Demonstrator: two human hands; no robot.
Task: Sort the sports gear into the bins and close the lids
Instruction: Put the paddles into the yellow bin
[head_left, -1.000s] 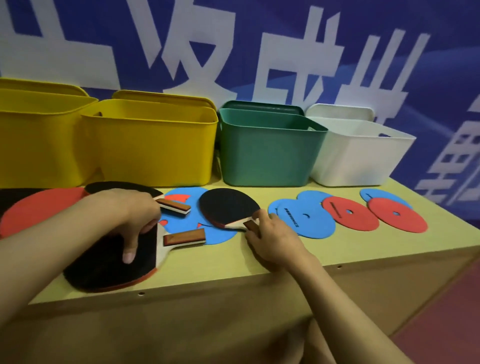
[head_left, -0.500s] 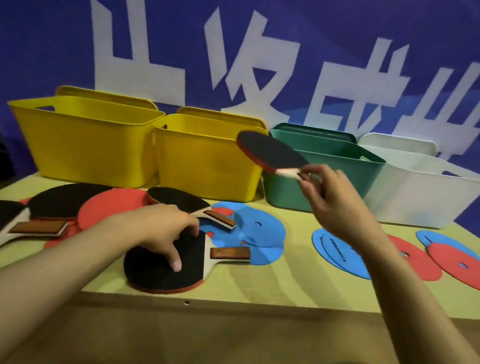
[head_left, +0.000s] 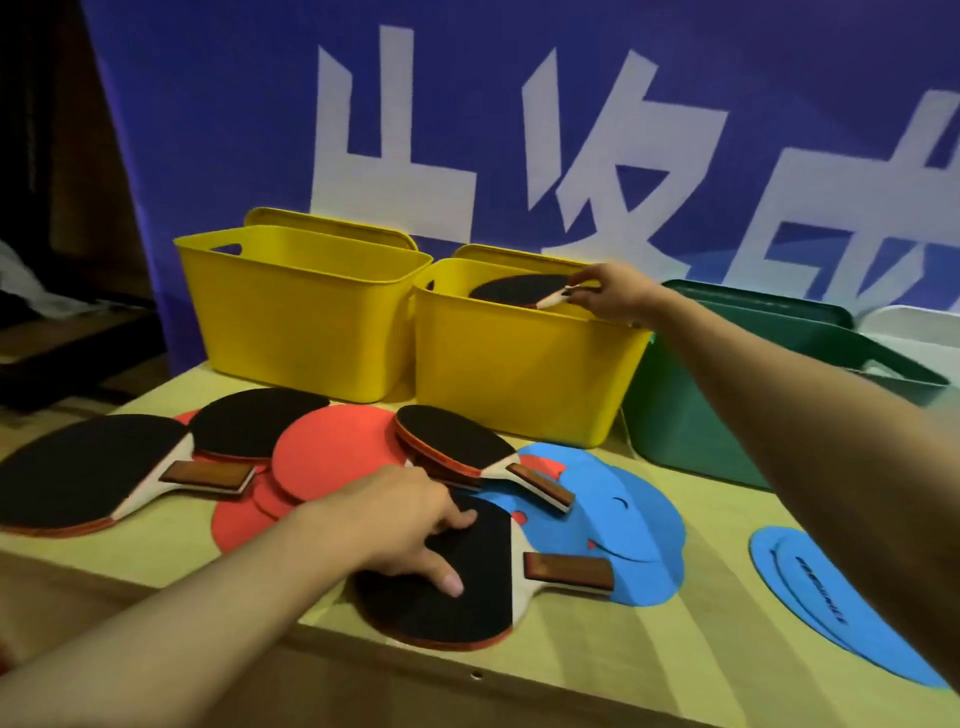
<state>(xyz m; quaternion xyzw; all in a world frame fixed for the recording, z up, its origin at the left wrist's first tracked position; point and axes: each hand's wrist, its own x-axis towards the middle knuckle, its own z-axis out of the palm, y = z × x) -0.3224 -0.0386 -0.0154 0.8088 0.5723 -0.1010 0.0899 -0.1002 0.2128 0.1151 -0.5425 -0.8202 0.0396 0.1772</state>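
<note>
Black-faced paddle (head_left: 511, 291) sits inside the second yellow bin (head_left: 519, 379), handle pinched by the right hand (head_left: 615, 296). In front of that bin, the left hand (head_left: 410, 525) presses spread fingers on another paddle (head_left: 441, 587).

1. Large white Chinese characters stood on the blue fabric banner (head_left: 519, 104) behind the bins, cropped and only partly readable.
2. Small dark lettering ran along the flat blue foam disc (head_left: 826, 587) on the worktop, too blurred to read.
</note>
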